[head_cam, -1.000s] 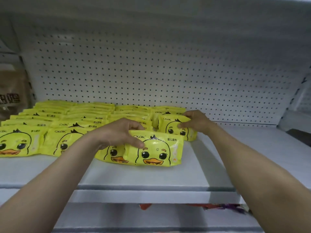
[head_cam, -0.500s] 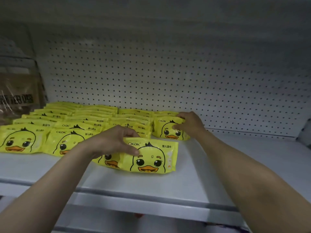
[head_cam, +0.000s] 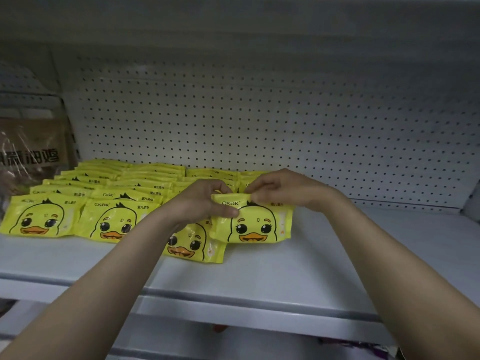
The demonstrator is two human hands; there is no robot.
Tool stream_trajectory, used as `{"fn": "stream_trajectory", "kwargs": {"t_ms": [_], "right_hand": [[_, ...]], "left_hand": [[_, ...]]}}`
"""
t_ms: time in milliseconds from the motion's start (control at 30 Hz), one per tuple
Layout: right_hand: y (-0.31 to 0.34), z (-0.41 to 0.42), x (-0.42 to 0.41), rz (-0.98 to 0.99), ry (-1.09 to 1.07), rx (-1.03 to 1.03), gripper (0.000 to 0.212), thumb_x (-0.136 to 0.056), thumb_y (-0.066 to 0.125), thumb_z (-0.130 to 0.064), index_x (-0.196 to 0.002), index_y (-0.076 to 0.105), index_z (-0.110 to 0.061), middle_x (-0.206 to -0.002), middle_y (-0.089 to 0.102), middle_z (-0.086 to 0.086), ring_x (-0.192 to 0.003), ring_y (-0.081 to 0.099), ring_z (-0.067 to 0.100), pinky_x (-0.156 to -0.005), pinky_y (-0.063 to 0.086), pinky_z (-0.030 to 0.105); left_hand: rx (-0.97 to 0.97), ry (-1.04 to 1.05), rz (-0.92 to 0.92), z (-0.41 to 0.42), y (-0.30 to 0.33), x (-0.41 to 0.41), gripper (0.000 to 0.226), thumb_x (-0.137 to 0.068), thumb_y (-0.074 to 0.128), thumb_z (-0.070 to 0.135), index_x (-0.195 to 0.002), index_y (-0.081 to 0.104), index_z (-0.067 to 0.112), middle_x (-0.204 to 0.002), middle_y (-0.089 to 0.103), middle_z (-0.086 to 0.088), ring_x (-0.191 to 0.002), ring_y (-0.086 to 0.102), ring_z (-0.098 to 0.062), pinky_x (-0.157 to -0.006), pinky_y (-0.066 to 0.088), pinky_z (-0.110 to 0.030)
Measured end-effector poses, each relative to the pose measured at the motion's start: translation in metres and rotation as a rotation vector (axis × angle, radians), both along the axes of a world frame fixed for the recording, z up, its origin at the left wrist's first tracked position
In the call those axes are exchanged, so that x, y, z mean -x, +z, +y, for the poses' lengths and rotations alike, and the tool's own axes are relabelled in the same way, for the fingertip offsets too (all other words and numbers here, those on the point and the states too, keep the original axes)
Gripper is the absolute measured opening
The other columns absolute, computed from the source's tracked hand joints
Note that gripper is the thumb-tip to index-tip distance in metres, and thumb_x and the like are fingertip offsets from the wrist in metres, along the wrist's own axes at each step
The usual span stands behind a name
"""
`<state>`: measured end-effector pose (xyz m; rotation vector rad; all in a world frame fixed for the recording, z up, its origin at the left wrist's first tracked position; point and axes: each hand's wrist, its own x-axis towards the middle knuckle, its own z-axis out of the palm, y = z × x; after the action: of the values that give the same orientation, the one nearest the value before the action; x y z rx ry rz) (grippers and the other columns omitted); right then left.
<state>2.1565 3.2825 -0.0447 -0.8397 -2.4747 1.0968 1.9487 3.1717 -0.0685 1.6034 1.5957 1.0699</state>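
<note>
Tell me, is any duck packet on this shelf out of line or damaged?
One stray packet under the left hand sits forward of the front row, slightly turned. The right hand and the left pinch the top edge of the held packet beside it. No tear or spill shows.

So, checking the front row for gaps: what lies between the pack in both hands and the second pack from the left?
One more duck wipes pack, further forward, partly behind the left hand and the held pack; head view.

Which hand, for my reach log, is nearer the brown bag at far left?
Left. The left hand grips the duck pack, right of the brown bag; the right hand pinches its top, farther right.
</note>
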Motion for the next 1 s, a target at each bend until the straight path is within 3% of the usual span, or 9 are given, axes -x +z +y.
{"fn": "stream_trajectory", "kwargs": {"t_ms": [133,233,300,367,467,633,733,867,1000], "right_hand": [[0.001,-0.006,-0.002,-0.114,-0.037,-0.155,0.032,-0.071,0.087,-0.03,-0.098,0.071,-0.025,-0.096,0.075,-0.007,-0.09,0.071,0.013,-0.086,0.057,0.034],[0.004,0.0,-0.012,-0.11,-0.071,-0.169,0.024,-0.072,0.087,-0.024,-0.089,0.07,-0.027,-0.093,0.076,-0.008,-0.084,0.071,0.009,-0.08,0.056,0.027],[0.004,0.008,-0.02,-0.13,-0.128,-0.204,0.024,-0.071,0.087,-0.025,-0.087,0.07,-0.028,-0.092,0.075,-0.01,-0.084,0.07,0.007,-0.079,0.054,0.024],[0.0,0.02,-0.027,-0.172,-0.199,-0.264,0.024,-0.07,0.088,-0.029,-0.086,0.07,-0.027,-0.089,0.074,-0.01,-0.082,0.067,0.007,-0.075,0.05,0.022],[-0.01,0.038,-0.032,-0.249,-0.276,-0.296,0.027,-0.069,0.088,-0.031,-0.088,0.071,-0.025,-0.088,0.071,-0.009,-0.08,0.063,0.008,-0.067,0.046,0.021],[-0.027,0.054,-0.022,-0.278,-0.281,-0.285,0.031,-0.07,0.088,-0.032,-0.094,0.071,-0.023,-0.079,0.062,-0.016,-0.075,0.055,0.002,-0.061,0.038,0.017],[-0.034,0.063,-0.012,-0.277,-0.29,-0.309,0.035,-0.07,0.088,-0.034,-0.098,0.071,-0.022,-0.088,0.066,-0.011,-0.084,0.058,0.006,-0.066,0.042,0.019],[-0.041,0.071,-0.004,-0.271,-0.337,-0.351,0.043,-0.068,0.088,-0.038,-0.105,0.072,-0.024,-0.1,0.069,-0.005,-0.097,0.062,0.016,-0.088,0.051,0.034],[-0.045,0.072,0.004,-0.278,-0.382,-0.472,0.051,-0.068,0.086,-0.043,-0.112,0.07,-0.025,-0.105,0.067,-0.006,-0.099,0.06,0.015,-0.087,0.05,0.035]], "left_hand": [[-0.075,0.006,-0.003,0.007,0.006,-0.009,0.03,-0.069,0.086,0.018,-0.092,0.067,0.012,-0.09,0.073,-0.005,-0.076,0.069,-0.017,-0.069,0.054,-0.031],[-0.186,0.047,-0.082,0.015,0.001,-0.012,0.017,-0.078,0.079,0.019,-0.091,0.068,0.015,-0.085,0.073,0.002,-0.078,0.068,-0.012,-0.068,0.051,-0.023],[-0.263,0.106,0.091,0.023,-0.005,-0.009,0.016,-0.086,0.071,0.029,-0.1,0.069,0.021,-0.099,0.071,0.009,-0.094,0.065,-0.009,-0.078,0.048,-0.022],[-0.227,0.113,0.377,0.03,-0.014,-0.005,0.033,-0.093,0.058,0.042,-0.122,0.062,0.027,-0.125,0.062,0.01,-0.115,0.054,-0.01,-0.091,0.043,-0.025],[-0.085,0.114,0.654,0.037,-0.028,0.0,0.052,-0.097,0.04,0.054,-0.144,0.042,0.032,-0.154,0.037,0.001,-0.146,0.021,-0.024,-0.116,0.023,-0.042],[-0.043,0.124,0.825,0.042,-0.04,0.002,0.059,-0.096,0.031,0.061,-0.149,0.032,0.036,-0.16,0.021,-0.001,-0.15,0.008,-0.024,-0.119,0.012,-0.049],[-0.07,0.133,0.87,0.042,-0.044,0.003,0.059,-0.096,0.031,0.061,-0.149,0.031,0.036,-0.16,0.021,-0.001,-0.15,0.007,-0.024,-0.12,0.012,-0.047],[-0.107,0.148,0.882,0.043,-0.048,0.004,0.057,-0.096,0.032,0.061,-0.148,0.033,0.036,-0.16,0.023,-0.001,-0.149,0.009,-0.024,-0.119,0.014,-0.047],[-0.132,0.159,0.901,0.043,-0.051,0.005,0.057,-0.097,0.031,0.06,-0.148,0.033,0.035,-0.16,0.023,-0.001,-0.149,0.01,-0.025,-0.119,0.015,-0.046]]}}
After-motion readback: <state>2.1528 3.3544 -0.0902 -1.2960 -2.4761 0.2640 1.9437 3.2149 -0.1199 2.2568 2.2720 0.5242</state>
